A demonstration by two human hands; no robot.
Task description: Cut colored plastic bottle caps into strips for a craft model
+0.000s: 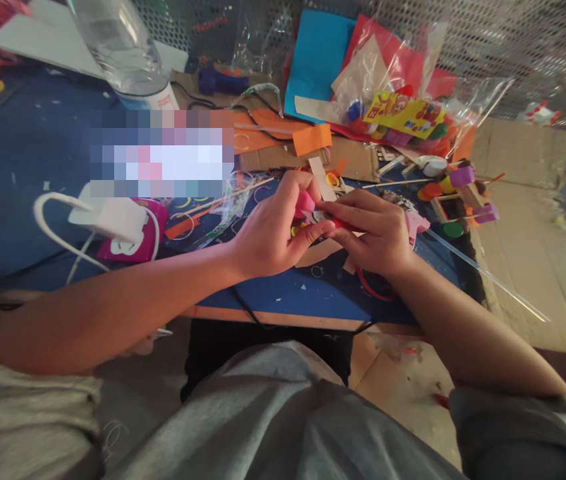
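Note:
Both hands meet over the blue table, fingertips close together. My left hand [275, 230] is curled round a small bright pink piece [305, 202], whose kind I cannot make out. My right hand [375, 227] is closed in a pinch at a small red bit [335, 223], mostly hidden by the fingers. A pale paper strip [321, 179] lies just beyond the fingertips, and a beige strip [319, 253] is below them. Under the right hand shows a red loop [373, 287]. A pink star-like piece [417, 225] is beside the right wrist.
A water bottle [127, 60] stands back left, near a white charger [107, 220] on a magenta power socket [160, 212]. Blue paper [317, 60], orange paper [313, 139] and a bag of colourful pieces [407, 120] lie behind. A small stick-and-block model [463, 193] sits right, beside cardboard [527, 247].

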